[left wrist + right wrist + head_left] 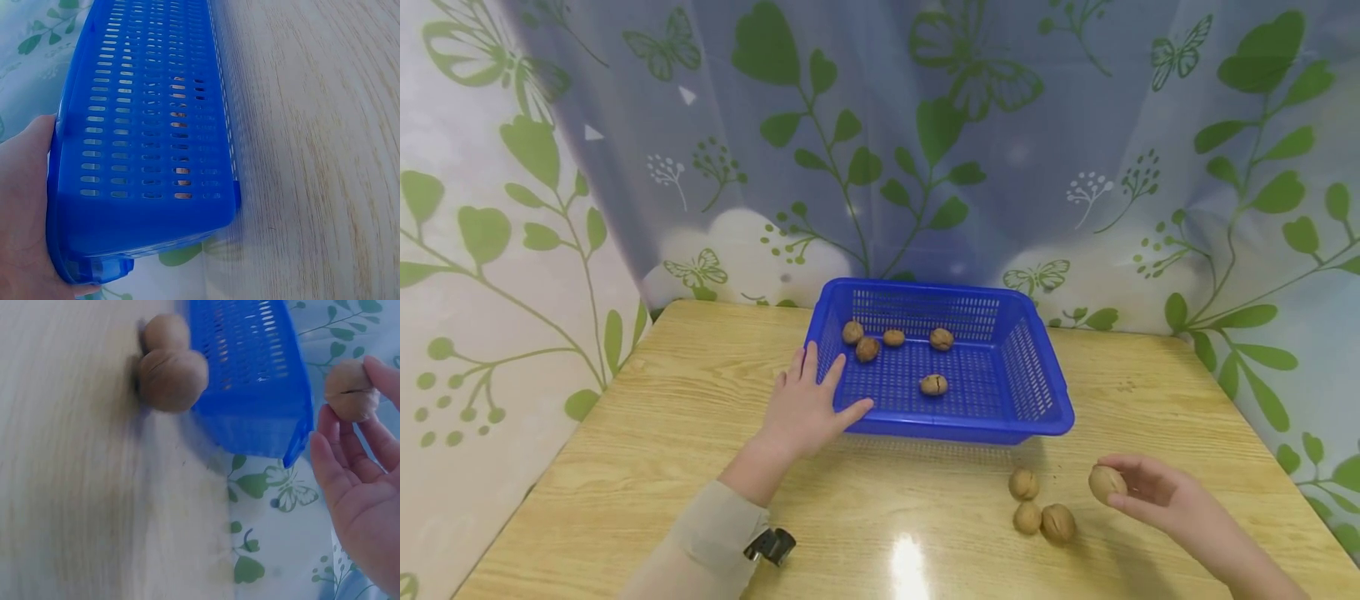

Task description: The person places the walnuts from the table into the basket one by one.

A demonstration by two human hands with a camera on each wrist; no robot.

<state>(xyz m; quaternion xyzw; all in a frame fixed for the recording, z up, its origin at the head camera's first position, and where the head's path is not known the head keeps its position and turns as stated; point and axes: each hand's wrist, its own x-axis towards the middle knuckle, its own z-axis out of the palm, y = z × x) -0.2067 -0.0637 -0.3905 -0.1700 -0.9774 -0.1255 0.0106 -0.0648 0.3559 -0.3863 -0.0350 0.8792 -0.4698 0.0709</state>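
Observation:
My right hand (1180,508) pinches a walnut (1107,483) between thumb and fingers, above the table to the right of three loose walnuts (1058,524). The right wrist view shows a dark seam across the held walnut (351,391). A blue plastic basket (925,423) with slotted walls stands on the table; several walnuts lie inside, and one (933,384) has a visible crack. With fingers spread, my left hand (805,408) rests on the basket's left front rim. From the left wrist camera, part of that hand (25,206) shows along the rim.
The wooden table (647,433) ends at a patterned curtain (880,150) just behind the basket, and more curtain hangs at both sides. A black device (771,546) is strapped at the left wrist, over a beige sleeve (707,533).

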